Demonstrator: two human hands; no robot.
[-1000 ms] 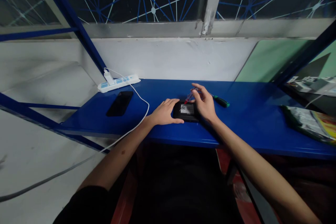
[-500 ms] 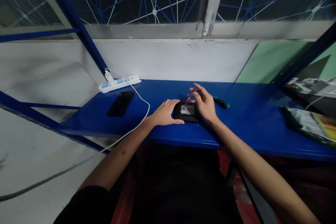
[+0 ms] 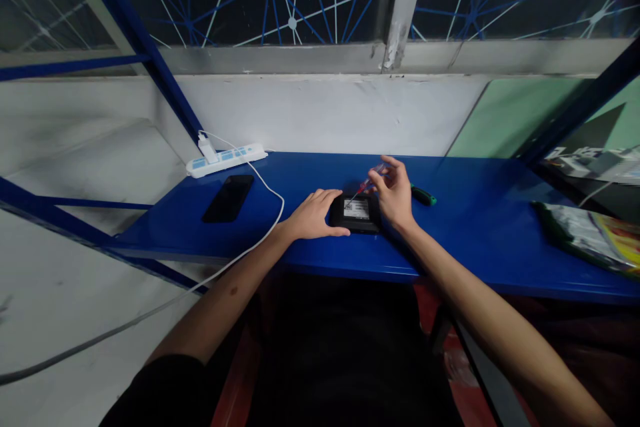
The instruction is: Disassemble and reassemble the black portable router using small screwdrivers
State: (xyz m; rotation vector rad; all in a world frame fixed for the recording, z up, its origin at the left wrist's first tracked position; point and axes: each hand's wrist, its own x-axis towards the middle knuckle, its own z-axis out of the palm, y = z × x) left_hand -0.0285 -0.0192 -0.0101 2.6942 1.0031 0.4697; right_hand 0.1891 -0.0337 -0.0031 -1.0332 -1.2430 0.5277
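Observation:
A flat black device (image 3: 373, 223) with a white label (image 3: 357, 209) on its upper face lies on the blue table. My left hand (image 3: 314, 215) steadies it at the left side, fingers along the far edge and thumb at the near edge. In my right hand (image 3: 394, 195) is a small screwdriver (image 3: 364, 186) with a clear handle and a red collar, pinched between thumb and fingers. Its thin shaft slants down left, with the tip at the label's left edge. Whether the tip touches cannot be made out. A green and black screwdriver (image 3: 424, 195) lies just right of that hand.
A black phone (image 3: 229, 198) lies on the left of the blue table (image 3: 480, 227). Behind it is a white power strip (image 3: 227, 159) with a plugged-in charger; its white cable (image 3: 273, 191) runs over my left forearm. A shiny packet (image 3: 590, 237) lies at the right.
My right hand and its screwdriver have shifted slightly right and turned, the handle leaning further right. My left hand and the device stay in place.

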